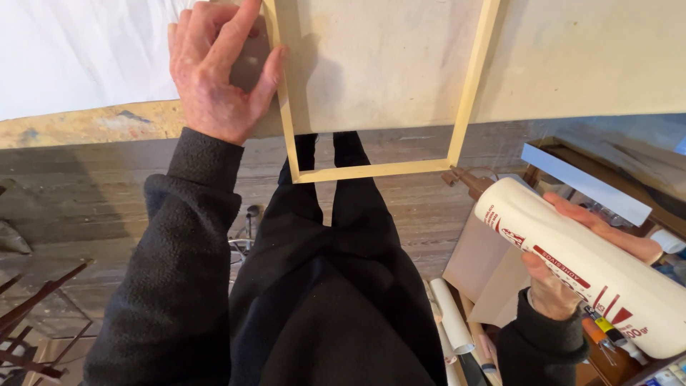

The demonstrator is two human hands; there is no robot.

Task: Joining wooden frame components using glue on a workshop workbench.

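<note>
Frame (379, 168) first: thin pale wood strips, four sides joined, lying on the table (572, 64) with its near end hanging out past the edge over my legs. It looks light and a bit whippy, so I judge the corners would rack if I pulled on one strip alone. Best hold is where I am now, on the left rail near the table edge.

My left hand (214, 68) is spread flat, palm down on the tabletop, thumb laid against the outer side of the left rail, fingers fanned up toward the white sheet (71, 50). It presses rather than pinches.

My right hand (564, 279) is wrapped round the glue bottle (579, 264), thumb under, fingers over the far side. White plastic, fat, smooth, probably heavy when full and a little slick, so a grip round the middle of the body suits it. Its brown nozzle (464, 182) points at the frame's near right corner, just beside it, not touching as far as I can tell.

Around me: a rolled paper (451, 314) and cardboard sheets (486, 271) lean by my right leg, a cluttered box (607, 193) sits under the bottle, dark wooden rods (36, 314) lie down left. Nothing lies between nozzle and corner.
</note>
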